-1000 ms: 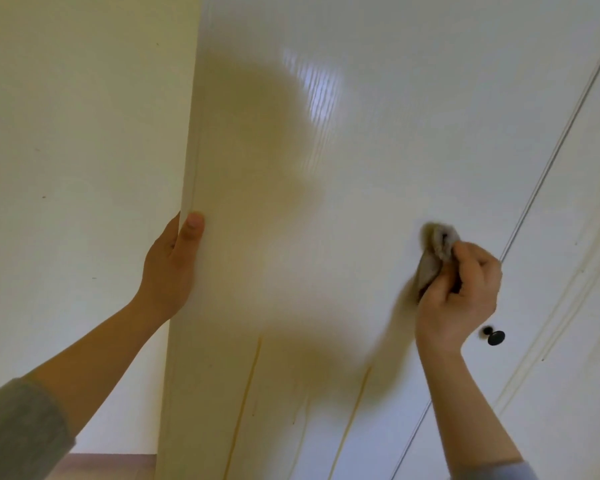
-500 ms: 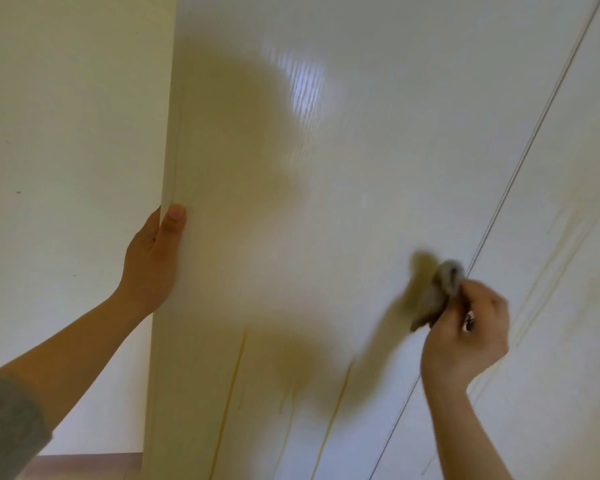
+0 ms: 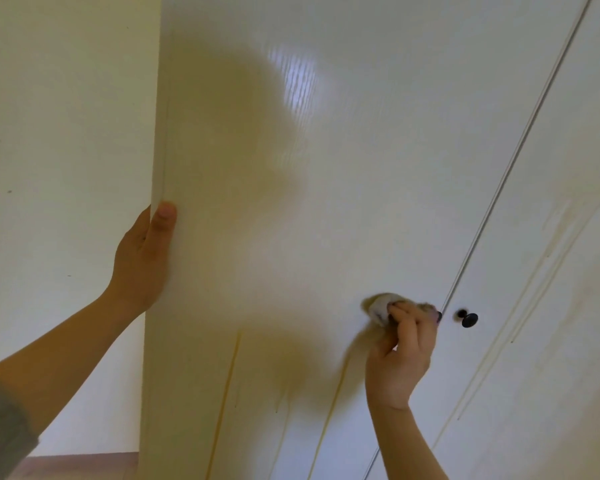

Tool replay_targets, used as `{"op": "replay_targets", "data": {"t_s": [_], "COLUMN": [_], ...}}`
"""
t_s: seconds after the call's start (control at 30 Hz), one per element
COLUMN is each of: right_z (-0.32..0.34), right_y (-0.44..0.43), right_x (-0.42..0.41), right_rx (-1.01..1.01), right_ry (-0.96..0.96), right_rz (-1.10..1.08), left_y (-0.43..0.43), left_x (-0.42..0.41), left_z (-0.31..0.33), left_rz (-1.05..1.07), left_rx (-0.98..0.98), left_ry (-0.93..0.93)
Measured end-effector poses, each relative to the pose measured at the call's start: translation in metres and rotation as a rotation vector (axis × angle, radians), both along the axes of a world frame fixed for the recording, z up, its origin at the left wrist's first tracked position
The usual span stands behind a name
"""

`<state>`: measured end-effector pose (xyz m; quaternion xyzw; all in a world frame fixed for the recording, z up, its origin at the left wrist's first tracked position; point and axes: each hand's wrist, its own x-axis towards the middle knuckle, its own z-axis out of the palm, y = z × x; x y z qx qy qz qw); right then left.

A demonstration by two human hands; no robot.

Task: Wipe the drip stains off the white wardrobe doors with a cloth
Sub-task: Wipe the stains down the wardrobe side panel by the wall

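Note:
A glossy white wardrobe door [image 3: 343, 161] fills the middle of the head view. Yellow drip stains [image 3: 227, 393] run down its lower part. My left hand [image 3: 142, 261] grips the door's left edge, thumb on the front face. My right hand [image 3: 404, 355] holds a bunched grey cloth [image 3: 380, 308] pressed against the door, just left of the seam between the doors. A second door [image 3: 568, 237] at the right carries fainter streaks [image 3: 534, 296].
A small black knob [image 3: 469, 319] sticks out of the right door, close to my right hand's fingertips. A plain cream wall [image 3: 56, 168] lies to the left of the wardrobe. A strip of reddish floor [image 3: 80, 464] shows at the bottom left.
My right hand has slid the cloth down and to the left across the door. The black knob, hidden half a second ago, shows again. My left hand keeps its hold on the edge.

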<state>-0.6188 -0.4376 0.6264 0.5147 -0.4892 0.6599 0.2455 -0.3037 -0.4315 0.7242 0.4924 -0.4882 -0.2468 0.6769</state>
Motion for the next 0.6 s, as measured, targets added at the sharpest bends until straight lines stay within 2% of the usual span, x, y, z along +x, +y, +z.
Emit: {"op": "replay_targets", "data": {"t_s": [0.2,0.3,0.47,0.6], "right_z": [-0.027,-0.019,0.009,0.031], "right_y": [0.022,0.037,0.056,0.046], "right_x": [0.004,0.006,0.038,0.08], "right_rx": [0.152,0.195,0.058,0.027], "right_ry": [-0.292,-0.385,-0.118,0.139], "right_rz": [-0.022,0.074,0.252,0.334], "left_y": [0.001,0.0,-0.001,0.002], "left_x": [0.002,0.001,0.007,0.023], "left_z": [-0.003,-0.004,-0.013,-0.041], "left_rz": [-0.015,-0.02,-0.101,-0.207], "left_rx": [-0.018,-0.035,-0.031,0.003], "left_ry": [-0.032,-0.024,0.025,0.124]}}
